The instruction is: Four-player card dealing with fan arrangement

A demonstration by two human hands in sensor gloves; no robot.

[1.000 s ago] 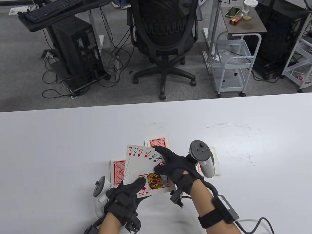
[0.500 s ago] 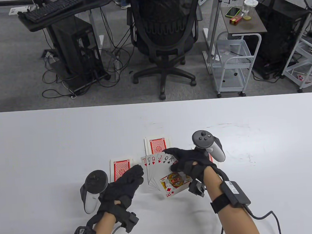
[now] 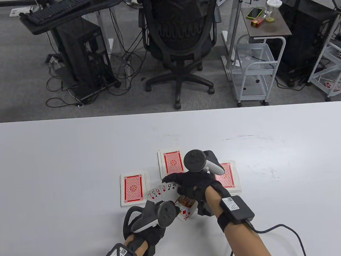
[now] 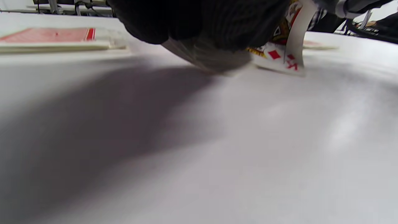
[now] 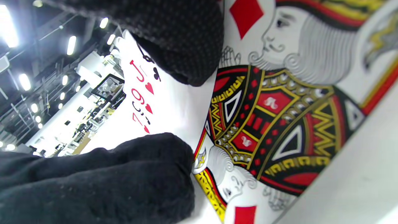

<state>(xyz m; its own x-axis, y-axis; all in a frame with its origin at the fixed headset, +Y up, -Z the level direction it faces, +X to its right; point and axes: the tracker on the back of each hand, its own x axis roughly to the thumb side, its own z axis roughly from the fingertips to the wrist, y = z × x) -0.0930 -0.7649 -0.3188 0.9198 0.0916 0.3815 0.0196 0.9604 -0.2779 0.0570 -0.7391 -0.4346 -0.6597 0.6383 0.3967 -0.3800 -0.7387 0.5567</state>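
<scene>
A face-up fan of cards (image 3: 163, 190), with a 7, 9, J, Q and the king of diamonds (image 5: 264, 118) in front, sits low over the white table (image 3: 73, 158). My right hand (image 3: 189, 183) pinches the fan's right side, and its fingers (image 5: 174, 37) lie on the king's face. My left hand (image 3: 151, 207) is at the fan's lower left corner, mostly hidden under its tracker. In the left wrist view its fingers (image 4: 202, 21) are curled over the cards, and the king's corner (image 4: 279, 59) bends up.
Three face-down red-backed piles lie around the fan: one to the left (image 3: 133, 189), one behind it (image 3: 172, 162), and one to the right (image 3: 228, 176). An office chair (image 3: 181, 39) stands beyond the table's far edge.
My left hand let go of the fan, swung out left, then came back to its lower corner. The right hand carried the fan down towards the table and tilted it flatter.
</scene>
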